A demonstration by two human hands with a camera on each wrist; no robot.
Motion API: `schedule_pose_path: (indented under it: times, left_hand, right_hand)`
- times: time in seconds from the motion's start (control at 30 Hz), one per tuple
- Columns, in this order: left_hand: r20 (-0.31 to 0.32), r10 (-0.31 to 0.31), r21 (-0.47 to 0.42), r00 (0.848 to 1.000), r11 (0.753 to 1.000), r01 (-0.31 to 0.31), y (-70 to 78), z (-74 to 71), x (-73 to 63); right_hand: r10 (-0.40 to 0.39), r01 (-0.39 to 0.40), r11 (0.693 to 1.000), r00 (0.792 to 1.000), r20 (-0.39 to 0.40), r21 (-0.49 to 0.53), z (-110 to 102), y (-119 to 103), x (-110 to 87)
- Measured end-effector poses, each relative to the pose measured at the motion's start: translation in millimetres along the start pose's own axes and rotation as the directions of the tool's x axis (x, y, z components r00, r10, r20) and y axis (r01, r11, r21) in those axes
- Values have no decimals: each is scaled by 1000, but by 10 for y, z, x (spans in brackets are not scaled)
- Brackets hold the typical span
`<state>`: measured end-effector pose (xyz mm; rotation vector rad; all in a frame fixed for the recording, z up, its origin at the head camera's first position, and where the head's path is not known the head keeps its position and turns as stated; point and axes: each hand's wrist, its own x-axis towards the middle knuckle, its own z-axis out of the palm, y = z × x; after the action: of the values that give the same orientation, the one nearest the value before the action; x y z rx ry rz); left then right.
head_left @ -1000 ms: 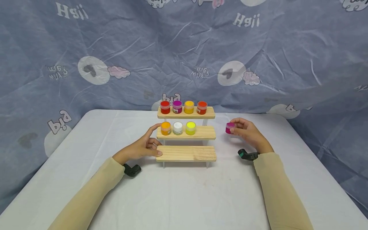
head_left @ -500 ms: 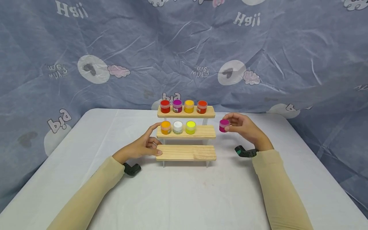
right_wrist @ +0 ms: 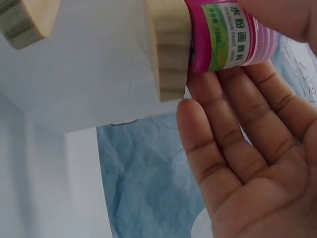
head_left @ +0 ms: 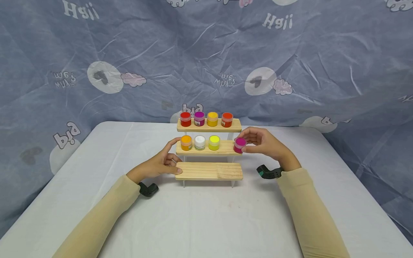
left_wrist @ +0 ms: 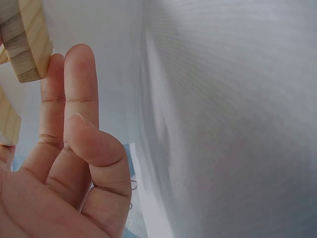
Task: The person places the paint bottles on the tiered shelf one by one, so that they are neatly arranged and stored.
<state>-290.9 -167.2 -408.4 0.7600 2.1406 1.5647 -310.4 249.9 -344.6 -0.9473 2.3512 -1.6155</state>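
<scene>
A three-tier wooden display stand point(head_left: 206, 170) stands mid-table. My right hand point(head_left: 266, 145) holds a magenta gouache paint jar point(head_left: 240, 143) by its sides, at the right end of the middle shelf. In the right wrist view, the base of the jar point(right_wrist: 225, 37) is right at the shelf's wood point(right_wrist: 171, 49), label facing the camera. My left hand point(head_left: 158, 165) grips the stand's left end, thumb on the bottom shelf and index finger at the middle one. Orange point(head_left: 186, 142), white point(head_left: 199, 142) and yellow point(head_left: 214, 142) jars line the middle shelf.
On the top shelf sit red point(head_left: 185, 119), purple point(head_left: 199, 119), amber point(head_left: 212, 119) and orange-red point(head_left: 227, 120) jars. A white cloth point(head_left: 206, 222) covers the table. Behind it hangs a blue-grey printed curtain point(head_left: 193, 53).
My right hand has carried the magenta jar leftward, from beside the stand to the right end of the middle shelf. The left hand has stayed in place on the stand.
</scene>
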Motion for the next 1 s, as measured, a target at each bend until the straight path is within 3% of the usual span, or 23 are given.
schedule_pose_path:
  times: [0.23,1.0]
  left_hand:
    - [0,-4,7,1000,1000,4,-5,-4,7]
    - [2,-11,0,1000,1000,11,-18,-13,9]
  right_hand:
    - [19,-27,990,998,-57,-139,113,-91,58]
    - [-16,-18,958,993,-115,-285,293,-94,129]
